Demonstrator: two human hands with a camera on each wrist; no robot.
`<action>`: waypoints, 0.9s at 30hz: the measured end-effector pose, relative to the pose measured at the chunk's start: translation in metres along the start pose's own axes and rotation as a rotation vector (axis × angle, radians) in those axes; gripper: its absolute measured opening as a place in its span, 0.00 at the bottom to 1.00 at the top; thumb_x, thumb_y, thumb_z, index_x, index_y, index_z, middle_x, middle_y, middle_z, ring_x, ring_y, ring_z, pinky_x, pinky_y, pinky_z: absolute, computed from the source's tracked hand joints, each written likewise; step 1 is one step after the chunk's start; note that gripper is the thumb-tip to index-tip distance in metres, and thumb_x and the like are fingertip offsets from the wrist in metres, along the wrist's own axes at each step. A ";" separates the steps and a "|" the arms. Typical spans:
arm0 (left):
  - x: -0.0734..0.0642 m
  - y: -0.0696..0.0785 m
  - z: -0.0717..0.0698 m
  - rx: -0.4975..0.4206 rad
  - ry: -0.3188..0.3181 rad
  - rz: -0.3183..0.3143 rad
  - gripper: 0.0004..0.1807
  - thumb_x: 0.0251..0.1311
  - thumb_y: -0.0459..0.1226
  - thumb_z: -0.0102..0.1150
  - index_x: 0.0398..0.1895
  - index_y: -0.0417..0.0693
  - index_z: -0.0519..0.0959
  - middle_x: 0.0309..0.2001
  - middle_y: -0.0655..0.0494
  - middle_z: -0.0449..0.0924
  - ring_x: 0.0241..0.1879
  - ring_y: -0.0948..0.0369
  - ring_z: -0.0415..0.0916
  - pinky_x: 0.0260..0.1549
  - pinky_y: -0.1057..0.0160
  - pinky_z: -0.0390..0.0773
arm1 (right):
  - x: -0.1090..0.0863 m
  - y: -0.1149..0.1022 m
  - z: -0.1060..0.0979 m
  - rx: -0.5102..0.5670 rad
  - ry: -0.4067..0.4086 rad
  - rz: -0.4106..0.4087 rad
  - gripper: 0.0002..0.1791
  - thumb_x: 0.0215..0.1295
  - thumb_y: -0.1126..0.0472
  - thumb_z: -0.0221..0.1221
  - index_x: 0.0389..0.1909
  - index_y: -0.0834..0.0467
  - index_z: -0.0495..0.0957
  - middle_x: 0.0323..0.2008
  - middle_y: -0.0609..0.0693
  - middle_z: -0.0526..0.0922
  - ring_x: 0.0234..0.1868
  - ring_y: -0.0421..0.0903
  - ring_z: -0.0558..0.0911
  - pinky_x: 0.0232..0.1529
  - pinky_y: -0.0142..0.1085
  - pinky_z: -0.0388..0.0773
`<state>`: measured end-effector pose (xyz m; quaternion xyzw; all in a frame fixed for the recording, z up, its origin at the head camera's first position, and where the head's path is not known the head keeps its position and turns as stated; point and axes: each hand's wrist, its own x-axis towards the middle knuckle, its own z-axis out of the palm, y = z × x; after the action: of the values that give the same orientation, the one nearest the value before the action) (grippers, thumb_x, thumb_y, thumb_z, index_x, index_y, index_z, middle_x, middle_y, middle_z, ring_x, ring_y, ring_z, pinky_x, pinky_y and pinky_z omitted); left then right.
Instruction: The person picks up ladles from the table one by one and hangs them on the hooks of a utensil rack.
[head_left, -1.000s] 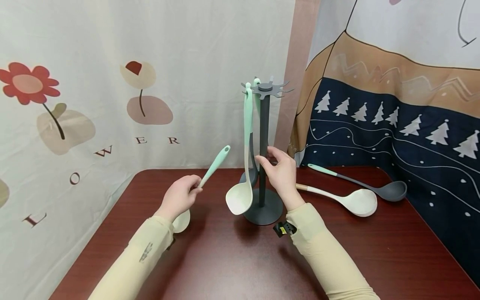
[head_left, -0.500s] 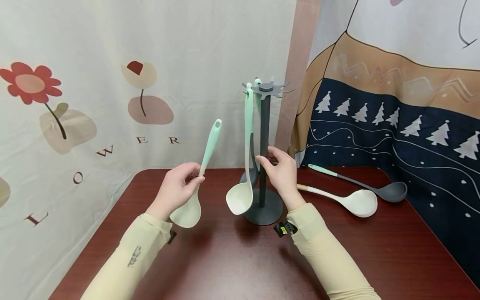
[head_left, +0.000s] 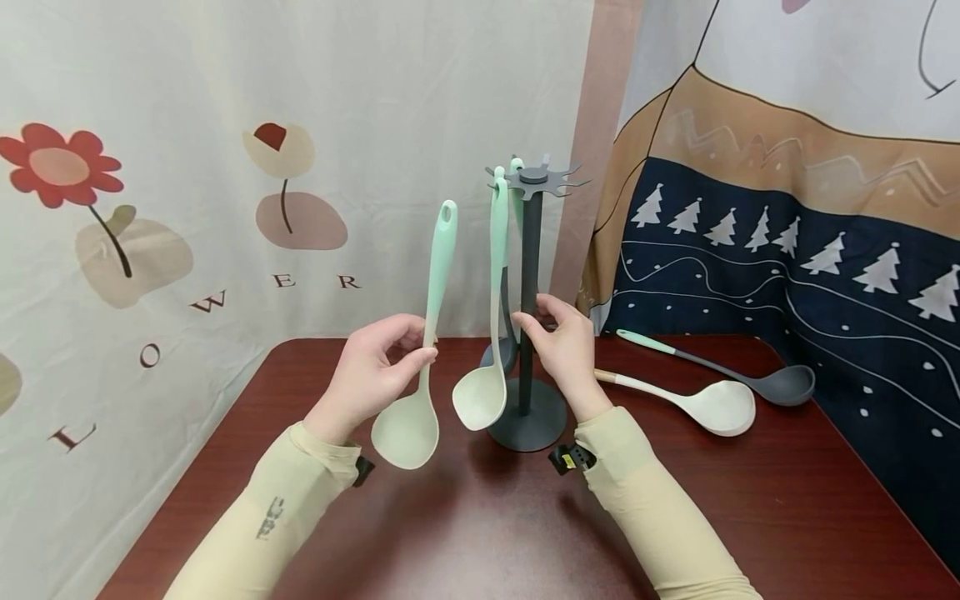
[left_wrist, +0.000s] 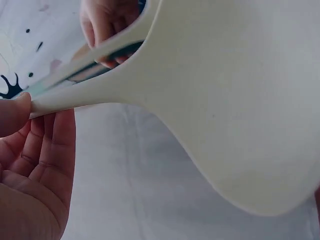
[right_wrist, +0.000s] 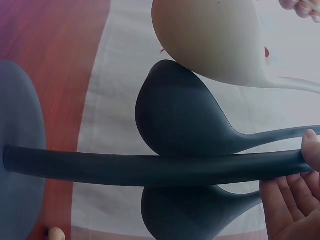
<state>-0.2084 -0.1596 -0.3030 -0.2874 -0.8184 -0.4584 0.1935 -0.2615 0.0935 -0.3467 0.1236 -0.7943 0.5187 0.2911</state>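
Note:
My left hand (head_left: 367, 367) pinches a cream ladle (head_left: 407, 433) with a mint handle by its neck, between thumb and fingers. The ladle stands nearly upright above the table, bowl down, the holed handle end at top. My right hand (head_left: 558, 346) grips the pole of a dark grey utensil stand (head_left: 530, 242) about halfway up. From the stand's hooks hang another cream ladle (head_left: 480, 398) with a mint handle and, behind it, a dark grey ladle (head_left: 508, 355). In the right wrist view, dark ladle bowls (right_wrist: 182, 110) show on both sides of the pole.
At the right of the red-brown table (head_left: 480, 542) lie a white ladle (head_left: 723, 408) with a wood-coloured handle end and a dark grey ladle (head_left: 786, 385) with a mint handle. Printed curtains (head_left: 420, 100) rise behind the table.
My left hand has brought the ladle rightward toward the stand and turned it from slanted to nearly upright, its bowl now in full view. My right hand keeps its place on the pole.

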 end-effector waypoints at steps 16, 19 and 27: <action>0.015 0.027 0.027 -0.109 -0.061 0.057 0.10 0.57 0.28 0.68 0.41 0.46 0.83 0.32 0.59 0.83 0.27 0.60 0.80 0.30 0.62 0.80 | -0.001 -0.002 -0.001 -0.023 -0.004 0.007 0.15 0.62 0.57 0.69 0.46 0.60 0.85 0.37 0.55 0.86 0.40 0.50 0.84 0.41 0.45 0.83; 0.018 0.028 0.033 -0.126 -0.071 0.063 0.10 0.57 0.27 0.68 0.42 0.45 0.84 0.33 0.59 0.83 0.27 0.60 0.79 0.30 0.62 0.80 | -0.001 -0.002 -0.001 -0.029 -0.009 0.012 0.15 0.63 0.56 0.68 0.46 0.60 0.85 0.37 0.54 0.86 0.40 0.50 0.84 0.41 0.45 0.83; 0.022 0.032 0.046 -0.163 -0.076 0.071 0.10 0.55 0.25 0.69 0.39 0.42 0.83 0.31 0.57 0.83 0.28 0.63 0.79 0.30 0.62 0.80 | 0.001 -0.002 -0.001 -0.036 -0.013 0.010 0.12 0.62 0.57 0.69 0.43 0.59 0.85 0.35 0.53 0.85 0.38 0.49 0.83 0.41 0.44 0.83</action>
<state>-0.2070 -0.1006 -0.2929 -0.3481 -0.7744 -0.5052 0.1544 -0.2608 0.0936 -0.3448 0.1180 -0.8060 0.5050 0.2854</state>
